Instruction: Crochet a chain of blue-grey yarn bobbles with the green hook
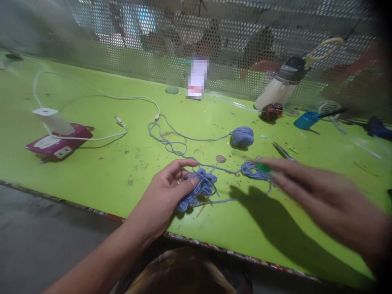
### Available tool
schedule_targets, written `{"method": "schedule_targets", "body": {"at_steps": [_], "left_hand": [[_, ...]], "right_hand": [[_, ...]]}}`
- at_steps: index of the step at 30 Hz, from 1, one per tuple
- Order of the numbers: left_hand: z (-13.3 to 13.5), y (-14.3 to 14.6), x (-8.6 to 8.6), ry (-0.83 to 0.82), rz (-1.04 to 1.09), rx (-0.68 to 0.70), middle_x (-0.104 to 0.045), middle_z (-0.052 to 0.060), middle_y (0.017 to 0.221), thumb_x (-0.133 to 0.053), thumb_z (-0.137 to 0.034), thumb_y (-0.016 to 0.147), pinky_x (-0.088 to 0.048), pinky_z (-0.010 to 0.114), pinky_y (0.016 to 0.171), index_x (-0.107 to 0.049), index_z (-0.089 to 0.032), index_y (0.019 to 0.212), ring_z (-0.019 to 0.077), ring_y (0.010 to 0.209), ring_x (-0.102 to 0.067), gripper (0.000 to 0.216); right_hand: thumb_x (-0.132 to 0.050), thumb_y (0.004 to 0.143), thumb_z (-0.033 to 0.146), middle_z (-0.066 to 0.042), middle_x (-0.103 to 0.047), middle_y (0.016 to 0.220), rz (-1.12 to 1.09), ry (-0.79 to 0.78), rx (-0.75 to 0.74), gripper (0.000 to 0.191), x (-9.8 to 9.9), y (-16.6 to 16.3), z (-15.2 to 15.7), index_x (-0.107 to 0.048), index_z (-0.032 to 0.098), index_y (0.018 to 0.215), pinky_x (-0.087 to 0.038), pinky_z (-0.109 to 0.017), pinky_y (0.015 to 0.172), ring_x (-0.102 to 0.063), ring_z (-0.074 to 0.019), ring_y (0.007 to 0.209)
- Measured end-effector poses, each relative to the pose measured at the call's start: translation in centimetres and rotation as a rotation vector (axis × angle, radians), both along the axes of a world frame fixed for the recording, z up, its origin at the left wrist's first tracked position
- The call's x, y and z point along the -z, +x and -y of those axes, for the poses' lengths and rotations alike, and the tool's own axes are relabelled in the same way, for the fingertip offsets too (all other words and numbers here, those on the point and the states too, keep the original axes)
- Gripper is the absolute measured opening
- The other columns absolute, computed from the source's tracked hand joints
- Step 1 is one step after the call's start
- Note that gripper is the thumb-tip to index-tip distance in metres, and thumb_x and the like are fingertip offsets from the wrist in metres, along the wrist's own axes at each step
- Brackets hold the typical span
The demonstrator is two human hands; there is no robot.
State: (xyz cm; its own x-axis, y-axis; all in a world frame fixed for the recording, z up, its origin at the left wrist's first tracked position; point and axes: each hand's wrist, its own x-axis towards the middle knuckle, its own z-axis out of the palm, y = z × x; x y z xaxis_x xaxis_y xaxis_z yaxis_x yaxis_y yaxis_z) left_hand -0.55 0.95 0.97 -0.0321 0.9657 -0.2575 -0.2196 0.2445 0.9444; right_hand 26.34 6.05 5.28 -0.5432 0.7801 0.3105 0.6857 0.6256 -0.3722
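Note:
My left hand (171, 185) pinches a small blue crocheted piece (199, 188) against the green table (92, 163). A thin stick, perhaps a crochet hook (202, 209), pokes out beneath the piece. My right hand (309, 188) hovers to the right, smeared by motion, its fingers stretched toward a loop of blue yarn (254, 171) with something small and green (262, 166) at its fingertips. The strand runs back across the table to a blue yarn ball (242, 136).
A purple power strip (58, 145) with a white charger and cable lies at the left. At the back stand a multicoloured yarn ball (272, 111), a white bottle (283, 83), a blue cup (307, 120), a clear glass (173, 81) and a perforated metal screen (214, 32). Scissors (283, 151) lie near my right hand.

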Motion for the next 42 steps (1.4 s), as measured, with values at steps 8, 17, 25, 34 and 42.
{"method": "schedule_targets", "body": {"at_steps": [8, 17, 25, 34, 42], "left_hand": [[0.2, -0.2, -0.2, -0.009, -0.027, 0.020, -0.058, -0.003, 0.080, -0.068, -0.022, 0.080, -0.040, 0.019, 0.062, -0.066, -0.024, 0.105, 0.0089, 0.071, -0.051, 0.025], [0.3, -0.1, 0.0, -0.037, 0.011, -0.006, -0.064, -0.002, 0.086, -0.071, -0.026, 0.079, -0.043, 0.020, 0.065, -0.067, -0.025, 0.104, 0.0110, 0.074, -0.057, 0.025], [0.2, 0.0, 0.1, -0.075, -0.001, -0.043, -0.065, -0.001, 0.075, -0.075, -0.030, 0.075, -0.041, 0.020, 0.056, -0.066, -0.020, 0.087, 0.0098, 0.062, -0.055, 0.018], [0.4, -0.2, 0.3, -0.084, -0.047, -0.029, -0.056, -0.005, 0.066, -0.074, -0.034, 0.077, -0.038, 0.017, 0.050, -0.061, -0.019, 0.081, 0.0064, 0.055, -0.048, 0.020], [0.3, 0.0, 0.1, -0.084, -0.048, -0.050, -0.056, -0.004, 0.066, -0.075, -0.033, 0.076, -0.038, 0.018, 0.051, -0.062, -0.019, 0.080, 0.0074, 0.056, -0.048, 0.020]], "right_hand": [[-0.035, 0.099, 0.025, -0.015, -0.073, 0.099, 0.245, 0.141, -0.201, 0.034, 1.4, -3.2, 2.2, -0.061, 0.019, 0.120, -0.048, -0.033, 0.043, -0.067, -0.0238, 0.061], [-0.041, 0.097, 0.024, -0.012, -0.073, 0.094, 0.152, 0.082, -0.167, 0.031, 2.2, -3.3, 2.1, -0.063, 0.020, 0.118, -0.052, -0.034, 0.054, -0.069, -0.0251, 0.074], [-0.040, 0.095, 0.018, -0.010, -0.072, 0.089, 0.100, 0.009, -0.176, 0.031, 2.2, -3.4, 2.3, -0.065, 0.019, 0.113, -0.052, -0.033, 0.056, -0.067, -0.0224, 0.070], [-0.047, 0.094, 0.017, -0.006, -0.070, 0.083, -0.024, -0.065, -0.131, 0.024, 2.4, -4.2, 2.6, -0.065, 0.019, 0.110, -0.050, -0.031, 0.061, -0.065, -0.0190, 0.071], [-0.047, 0.094, 0.018, -0.007, -0.072, 0.086, -0.020, -0.030, -0.130, 0.024, 2.5, -3.9, 2.6, -0.065, 0.020, 0.109, -0.052, -0.032, 0.061, -0.067, -0.0205, 0.073]]}}
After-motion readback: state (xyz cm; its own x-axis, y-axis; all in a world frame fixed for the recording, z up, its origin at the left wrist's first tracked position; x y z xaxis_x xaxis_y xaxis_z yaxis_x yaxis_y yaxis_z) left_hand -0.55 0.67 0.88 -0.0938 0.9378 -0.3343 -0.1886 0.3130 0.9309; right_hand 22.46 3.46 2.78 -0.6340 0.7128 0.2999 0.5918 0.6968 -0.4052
